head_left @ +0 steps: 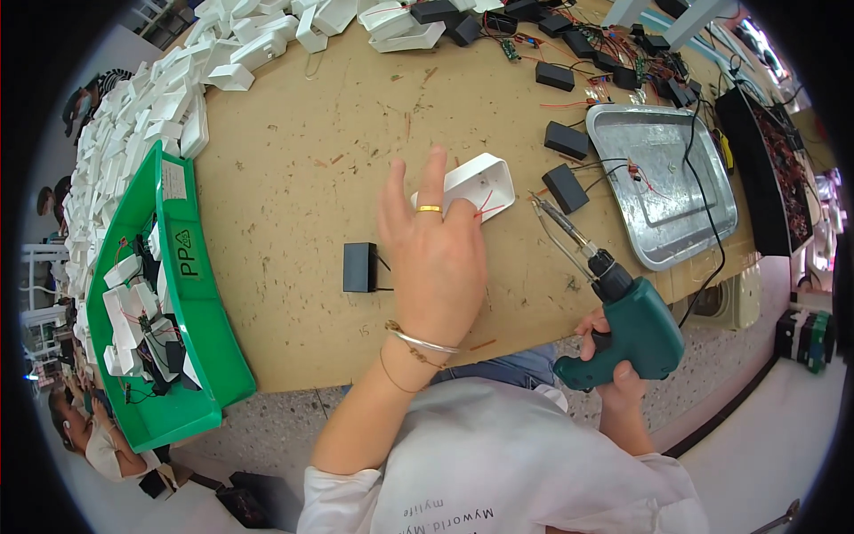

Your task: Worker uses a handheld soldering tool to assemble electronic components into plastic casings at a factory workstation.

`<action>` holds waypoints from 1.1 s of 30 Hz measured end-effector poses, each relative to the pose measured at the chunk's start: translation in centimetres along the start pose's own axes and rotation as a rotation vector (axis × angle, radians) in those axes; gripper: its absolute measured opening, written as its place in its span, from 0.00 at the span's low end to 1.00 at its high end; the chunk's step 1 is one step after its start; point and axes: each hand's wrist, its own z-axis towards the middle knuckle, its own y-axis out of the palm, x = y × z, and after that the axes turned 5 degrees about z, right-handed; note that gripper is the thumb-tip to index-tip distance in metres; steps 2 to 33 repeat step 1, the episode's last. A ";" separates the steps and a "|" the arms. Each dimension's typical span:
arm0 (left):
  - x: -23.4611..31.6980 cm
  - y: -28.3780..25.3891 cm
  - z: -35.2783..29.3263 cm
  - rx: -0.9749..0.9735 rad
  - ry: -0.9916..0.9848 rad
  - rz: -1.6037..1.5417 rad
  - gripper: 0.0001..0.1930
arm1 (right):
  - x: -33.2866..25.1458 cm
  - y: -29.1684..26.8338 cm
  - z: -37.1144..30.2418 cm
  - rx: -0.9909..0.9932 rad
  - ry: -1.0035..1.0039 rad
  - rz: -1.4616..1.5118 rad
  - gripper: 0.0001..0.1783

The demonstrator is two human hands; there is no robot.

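My left hand (438,254) reaches over the table, palm down, beside a white plastic housing (495,178). Two of its fingers stretch forward, while the finger nearest the housing bends down; its tip and the thumb are hidden, and what they pinch cannot be made out. Thin red wires (485,211) show by that bent finger. Left of the wrist lies a black box (359,267), its dark leads running under my hand. My right hand (623,381) grips a dark green soldering gun (636,334), whose metal tip points up and left toward another black box (566,188).
A metal tray (663,254) with wired parts stands right, a power cord across it. The green bin (209,356) at left holds housings and wired parts. White housings (165,107) pile up far left; black boxes (556,76) and wires crowd the far right.
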 end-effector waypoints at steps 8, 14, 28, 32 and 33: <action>0.6 -0.3 0.0 -0.028 -0.040 0.074 0.06 | 0.0 -0.1 -0.1 -0.009 0.014 -0.017 0.37; 0.6 -0.3 0.0 -0.028 -0.040 0.074 0.06 | 0.0 -0.1 -0.1 -0.009 0.014 -0.017 0.37; 0.6 -0.3 0.0 -0.028 -0.040 0.074 0.06 | 0.0 -0.1 -0.1 -0.009 0.014 -0.017 0.37; 0.6 -0.3 0.0 -0.028 -0.040 0.074 0.06 | 0.0 -0.1 -0.1 -0.009 0.014 -0.017 0.37; 0.6 -0.3 0.0 -0.028 -0.040 0.074 0.06 | 0.0 -0.1 -0.1 -0.009 0.014 -0.017 0.37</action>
